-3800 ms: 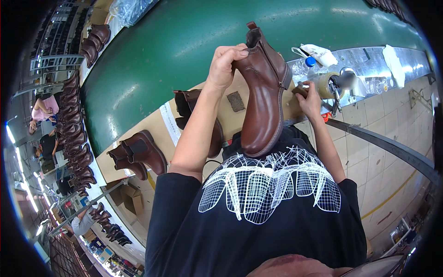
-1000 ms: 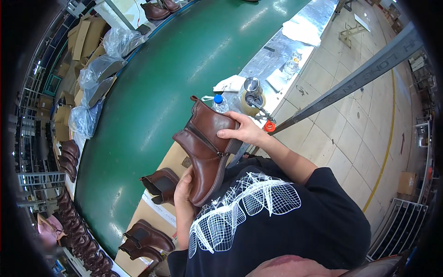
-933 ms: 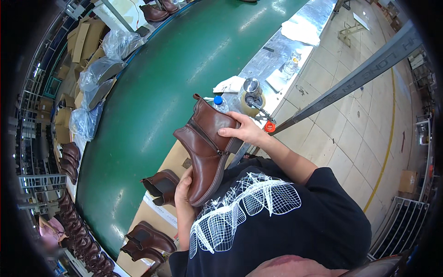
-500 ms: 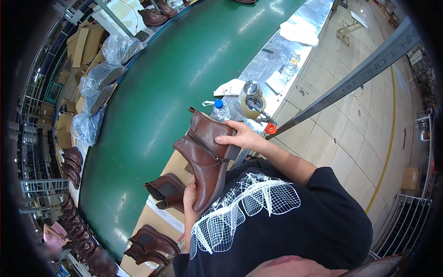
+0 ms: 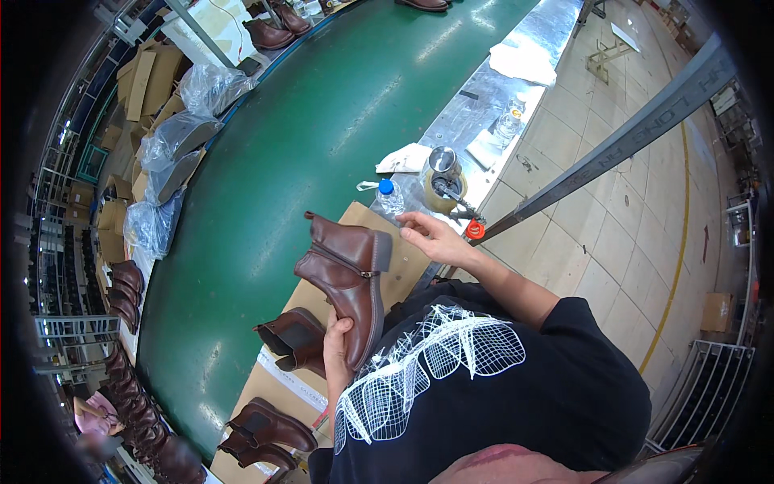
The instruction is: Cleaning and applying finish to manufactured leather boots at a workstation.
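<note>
A brown ankle boot (image 5: 348, 282) with a side zip is held up over a cardboard sheet (image 5: 407, 262). My left hand (image 5: 337, 343) grips it by the toe and sole end. My right hand (image 5: 426, 236) hovers just right of the boot's heel with its fingers spread, holding nothing. The boot's heel points up and to the right.
Another brown boot (image 5: 292, 340) stands on the cardboard under the held one, and a pair (image 5: 262, 436) lies lower left. A green conveyor belt (image 5: 322, 121) runs past. A blue-capped bottle (image 5: 389, 196), a tape roll (image 5: 443, 189) and a metal cup (image 5: 440, 159) sit on the metal ledge.
My right hand has let go of the boot's heel and drawn slightly right. The boot now rests in my left hand alone, tilted flatter than before.
</note>
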Demonstrator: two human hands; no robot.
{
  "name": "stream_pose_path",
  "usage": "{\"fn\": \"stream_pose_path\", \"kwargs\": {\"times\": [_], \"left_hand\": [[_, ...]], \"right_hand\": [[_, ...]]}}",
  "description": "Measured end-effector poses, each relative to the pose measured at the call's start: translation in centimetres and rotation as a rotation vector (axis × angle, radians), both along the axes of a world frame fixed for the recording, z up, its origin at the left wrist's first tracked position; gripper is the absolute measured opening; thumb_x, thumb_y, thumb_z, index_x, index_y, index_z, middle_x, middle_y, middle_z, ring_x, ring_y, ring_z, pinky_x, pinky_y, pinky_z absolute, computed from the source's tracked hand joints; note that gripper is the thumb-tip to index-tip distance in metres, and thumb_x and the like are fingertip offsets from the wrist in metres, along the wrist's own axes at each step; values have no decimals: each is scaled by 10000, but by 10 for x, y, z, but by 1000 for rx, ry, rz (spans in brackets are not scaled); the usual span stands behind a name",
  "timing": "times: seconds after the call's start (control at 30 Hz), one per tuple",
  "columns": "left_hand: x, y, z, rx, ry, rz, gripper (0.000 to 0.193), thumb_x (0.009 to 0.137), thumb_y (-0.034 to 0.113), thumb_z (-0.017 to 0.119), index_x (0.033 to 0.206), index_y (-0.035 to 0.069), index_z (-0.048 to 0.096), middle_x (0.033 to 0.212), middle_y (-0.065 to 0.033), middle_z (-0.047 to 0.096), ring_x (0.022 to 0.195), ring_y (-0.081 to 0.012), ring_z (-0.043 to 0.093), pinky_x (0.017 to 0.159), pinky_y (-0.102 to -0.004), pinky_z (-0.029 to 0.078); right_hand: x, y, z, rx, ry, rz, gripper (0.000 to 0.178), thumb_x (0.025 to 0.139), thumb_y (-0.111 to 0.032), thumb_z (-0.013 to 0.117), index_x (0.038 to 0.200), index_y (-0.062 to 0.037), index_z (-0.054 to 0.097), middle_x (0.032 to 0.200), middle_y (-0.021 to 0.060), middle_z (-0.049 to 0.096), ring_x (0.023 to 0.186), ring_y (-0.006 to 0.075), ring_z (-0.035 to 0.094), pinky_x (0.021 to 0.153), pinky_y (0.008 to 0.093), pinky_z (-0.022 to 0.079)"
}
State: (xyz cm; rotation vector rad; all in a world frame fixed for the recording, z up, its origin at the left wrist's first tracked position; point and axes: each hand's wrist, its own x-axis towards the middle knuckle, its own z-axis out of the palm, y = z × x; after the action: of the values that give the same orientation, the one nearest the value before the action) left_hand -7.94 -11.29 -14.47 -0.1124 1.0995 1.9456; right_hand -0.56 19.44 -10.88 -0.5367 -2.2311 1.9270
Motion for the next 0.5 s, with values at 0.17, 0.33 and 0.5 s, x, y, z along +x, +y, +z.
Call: {"fn": "stream_pose_path", "kwargs": {"times": [0.17, 0.33, 0.5], "left_hand": [[-10, -15, -8, -338, 114, 17, 834, 684, 240, 733, 1408, 9, 390, 1241, -147, 574, 1073, -290, 598, 947, -399, 486], [5, -46, -37, -230, 62, 166, 874, 697, 303, 737, 1445, 49, 363, 1295, -149, 548, 1141, -302, 568, 970, -397, 473], [18, -73, -44, -143, 74, 193, 883, 699, 321, 737, 1451, 54, 360, 1320, -152, 536, 1164, -304, 557, 978, -392, 468]], "right_hand": [[10, -5, -14, 131, -20, 5, 444, 941, -359, 608, 1284, -78, 570, 1082, 148, 628, 930, 226, 655, 823, 352, 518], [10, -9, -8, 172, -145, 62, 431, 937, -352, 616, 1285, -99, 579, 1084, 120, 628, 893, 201, 635, 834, 343, 513], [5, -13, -8, 212, -167, 100, 424, 937, -344, 613, 1281, -99, 578, 1099, 142, 621, 914, 219, 634, 835, 356, 515]]}}
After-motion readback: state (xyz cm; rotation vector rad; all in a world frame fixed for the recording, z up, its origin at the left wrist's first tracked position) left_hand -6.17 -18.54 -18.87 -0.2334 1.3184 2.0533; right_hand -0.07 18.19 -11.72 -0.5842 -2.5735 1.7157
